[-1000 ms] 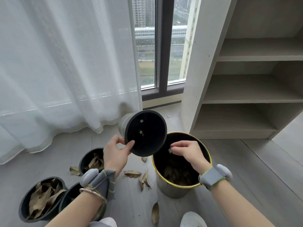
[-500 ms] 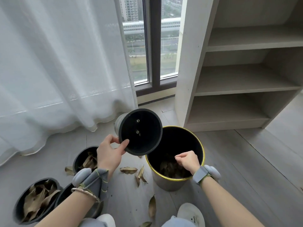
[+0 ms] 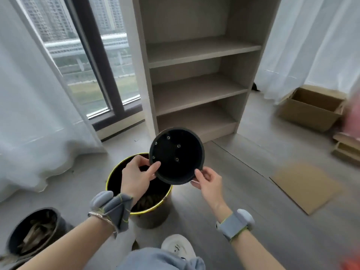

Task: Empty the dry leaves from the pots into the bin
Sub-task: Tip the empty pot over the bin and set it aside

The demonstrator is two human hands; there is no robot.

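Grey plank flooring [image 3: 253,191] is lying beneath us as we are pinching the emptied black pot [image 3: 176,155] by its rim with left hand [image 3: 136,177] and right hand [image 3: 207,180], beside the bin [image 3: 153,208], where a slipping rim grip is risking a drop.

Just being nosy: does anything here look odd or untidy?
Only mildly: a flat cardboard sheet lies loose on the floor right of the bin, and an open cardboard box sits by the curtain.
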